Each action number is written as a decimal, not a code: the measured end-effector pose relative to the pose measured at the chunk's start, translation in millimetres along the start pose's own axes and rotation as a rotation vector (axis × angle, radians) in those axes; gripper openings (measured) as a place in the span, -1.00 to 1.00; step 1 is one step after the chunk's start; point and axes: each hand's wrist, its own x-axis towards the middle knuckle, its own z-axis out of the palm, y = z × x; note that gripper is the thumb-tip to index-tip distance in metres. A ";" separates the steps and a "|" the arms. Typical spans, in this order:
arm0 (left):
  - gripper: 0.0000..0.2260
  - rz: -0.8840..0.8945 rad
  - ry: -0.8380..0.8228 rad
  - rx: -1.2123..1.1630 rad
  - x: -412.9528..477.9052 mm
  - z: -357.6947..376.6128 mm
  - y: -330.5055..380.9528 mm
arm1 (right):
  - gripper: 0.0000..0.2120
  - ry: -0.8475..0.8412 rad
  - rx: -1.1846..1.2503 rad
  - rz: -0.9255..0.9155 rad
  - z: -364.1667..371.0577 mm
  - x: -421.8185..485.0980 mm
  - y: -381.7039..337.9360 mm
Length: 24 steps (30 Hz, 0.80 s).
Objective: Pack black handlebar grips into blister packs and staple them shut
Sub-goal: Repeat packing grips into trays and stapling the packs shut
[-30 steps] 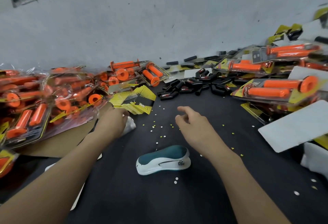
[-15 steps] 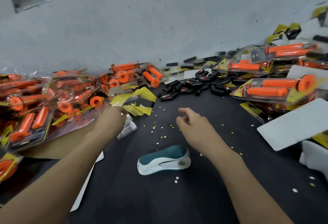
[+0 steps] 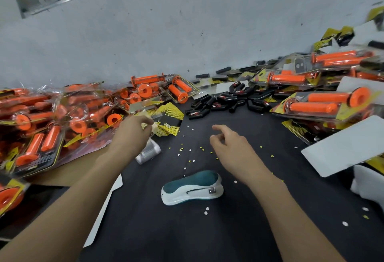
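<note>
Hovering loosely curled and empty, the right grip (image 3: pixel 226 145) sat nearer the black handlebar grips (image 3: pixel 228 99), piled straight ahead; the left grip (image 3: pixel 133 135) pinched a blister pack (image 3: pixel 145 107).

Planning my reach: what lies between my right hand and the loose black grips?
Head view: only bare black tabletop between right hand and black grips.

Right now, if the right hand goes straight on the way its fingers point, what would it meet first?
Likely the pile of loose black rubber handlebar grips, ahead and slightly left of the right hand; depth is unclear.
</note>
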 end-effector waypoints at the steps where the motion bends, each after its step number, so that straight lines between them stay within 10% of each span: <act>1: -0.84 0.015 0.028 -0.051 -3.8 -5.7 9.4 | -0.61 0.021 0.018 -0.007 -1.4 0.4 -0.1; 10: -0.84 0.191 -0.152 -1.029 -84.1 10.6 126.5 | -0.81 0.032 0.865 0.231 -27.3 1.5 -2.7; 15: -0.86 -0.060 -0.293 -1.237 -94.0 42.2 135.1 | -0.69 0.152 0.567 0.224 -57.1 -4.2 20.9; 20: -0.88 -0.125 -0.104 -0.934 -69.5 45.1 125.5 | -0.66 0.065 0.044 -0.027 -75.4 -10.9 38.2; 24: -0.78 -0.039 -0.259 -0.681 -62.0 48.4 115.7 | -0.65 -0.004 -0.144 -0.052 -78.5 -12.6 45.4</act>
